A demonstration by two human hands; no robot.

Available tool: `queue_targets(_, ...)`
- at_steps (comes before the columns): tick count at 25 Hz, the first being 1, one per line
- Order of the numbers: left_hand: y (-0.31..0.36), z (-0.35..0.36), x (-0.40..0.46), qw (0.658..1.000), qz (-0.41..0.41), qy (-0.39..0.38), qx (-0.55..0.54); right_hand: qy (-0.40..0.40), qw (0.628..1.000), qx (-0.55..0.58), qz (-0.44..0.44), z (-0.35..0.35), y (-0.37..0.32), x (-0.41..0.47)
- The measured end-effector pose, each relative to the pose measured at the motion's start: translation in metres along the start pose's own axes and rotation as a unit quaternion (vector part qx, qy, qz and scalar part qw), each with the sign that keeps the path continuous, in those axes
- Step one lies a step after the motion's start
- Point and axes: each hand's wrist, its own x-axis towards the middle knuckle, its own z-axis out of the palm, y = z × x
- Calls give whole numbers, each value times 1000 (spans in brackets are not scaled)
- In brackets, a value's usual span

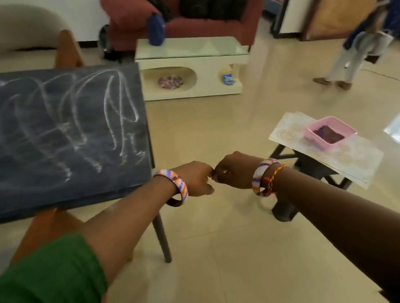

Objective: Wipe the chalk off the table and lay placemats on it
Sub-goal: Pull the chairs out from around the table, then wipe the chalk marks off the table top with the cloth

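The dark table (pixel 55 189) on the left carries white chalk scribbles (pixel 113 111) over most of its top. Pale patterned placemats (pixel 346 158) lie on a small black stand at the right, with a pink tub (pixel 330 132) holding a dark purple cloth (pixel 328 134) on them. My left hand (pixel 195 179) and my right hand (pixel 234 169) meet knuckle to knuckle over the floor, between table and stand, both with fingers curled and nothing seen in them. Each wrist wears a striped bangle.
A white coffee table (pixel 192 76) stands ahead, with a red sofa (pixel 203 25) and black bags behind it. A person (pixel 368 30) in blue stands at the far right. Wooden chairs (pixel 45 230) sit around the dark table. Tiled floor lies between.
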Motion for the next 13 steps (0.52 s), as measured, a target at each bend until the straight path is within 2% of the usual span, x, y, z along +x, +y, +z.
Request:
queue_targets(7, 138, -27, 170, 990, 124, -51, 41, 41, 986, 70, 143, -33, 200, -35)
queue_targets(13, 231, -33, 291, 986, 137, -98, 9, 34, 966, 114, 231, -50, 343, -56)
